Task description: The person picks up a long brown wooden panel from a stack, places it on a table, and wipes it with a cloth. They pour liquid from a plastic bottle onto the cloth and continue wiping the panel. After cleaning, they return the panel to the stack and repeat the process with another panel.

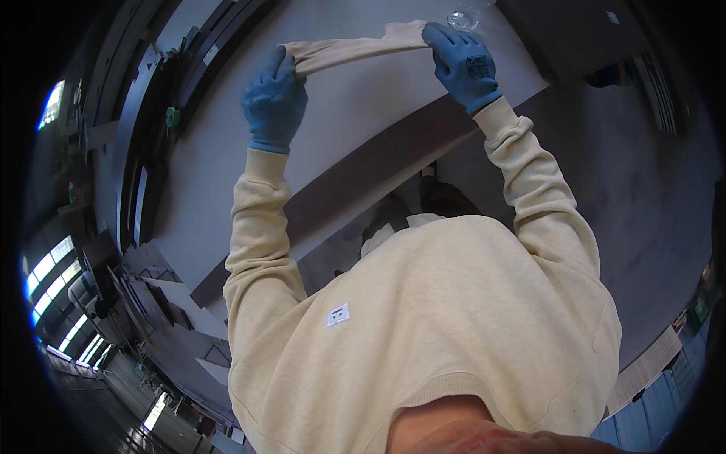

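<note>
Between my two hands a beige cloth [355, 51] is stretched out, held up over a pale flat board with a dark edge strip [363, 155]. My left hand [274, 102], in a blue work glove, grips the cloth's left end with closed fingers. The right end is pinched by my right hand [463, 66], gloved in the same blue, with dark print on its back. Just beyond my right hand, on the pale surface, sits a small clear container [463, 17]; what it holds cannot be made out.
Long dark panels or strips [144, 151] are stacked along the left, with a small green object [172, 116] on them. Grey floor [628, 197] lies to the right, where several leaning slats [656, 94] stand. At lower right are blue panels [650, 408].
</note>
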{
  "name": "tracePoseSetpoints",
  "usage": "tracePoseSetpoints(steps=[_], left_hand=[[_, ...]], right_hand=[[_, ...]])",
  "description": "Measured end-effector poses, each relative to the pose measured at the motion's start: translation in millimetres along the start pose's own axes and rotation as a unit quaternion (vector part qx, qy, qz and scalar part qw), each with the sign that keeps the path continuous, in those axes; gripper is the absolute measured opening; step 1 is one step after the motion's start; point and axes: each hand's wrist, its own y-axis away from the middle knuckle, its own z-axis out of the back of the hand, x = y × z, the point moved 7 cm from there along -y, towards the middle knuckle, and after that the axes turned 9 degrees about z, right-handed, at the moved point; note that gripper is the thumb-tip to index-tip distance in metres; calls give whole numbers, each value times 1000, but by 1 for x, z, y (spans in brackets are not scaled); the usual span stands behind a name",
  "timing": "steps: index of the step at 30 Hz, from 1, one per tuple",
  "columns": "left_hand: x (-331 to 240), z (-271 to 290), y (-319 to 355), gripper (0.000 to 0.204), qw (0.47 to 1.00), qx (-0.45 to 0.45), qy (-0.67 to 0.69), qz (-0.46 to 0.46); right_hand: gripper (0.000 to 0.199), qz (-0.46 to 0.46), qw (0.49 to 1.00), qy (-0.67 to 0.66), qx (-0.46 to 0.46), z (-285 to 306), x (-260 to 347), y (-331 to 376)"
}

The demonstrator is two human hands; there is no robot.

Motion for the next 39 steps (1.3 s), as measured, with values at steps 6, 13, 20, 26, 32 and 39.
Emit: tracePoseSetpoints(steps=[6,13,20,26,32,39], left_hand=[[-32,-75,141,50,960,254,22,119],[-20,-62,218,58,941,125,157,273],[26,-37,253,53,907,61,177,376],[47,-28,280,51,887,40,191,418],[47,-35,273,48,882,43,219,415],[24,-48,211,48,844,54,322,425]], right_hand=[[38,0,984,-3,176,-59,14,81],[37,6,969,17,245,-86,32,78],[45,266,948,-56,164,-142,209,-6],[65,177,946,-162,220,-163,222,10],[68,167,941,-79,283,-212,184,41],[43,-309,827,-414,220,-217,117,34]])
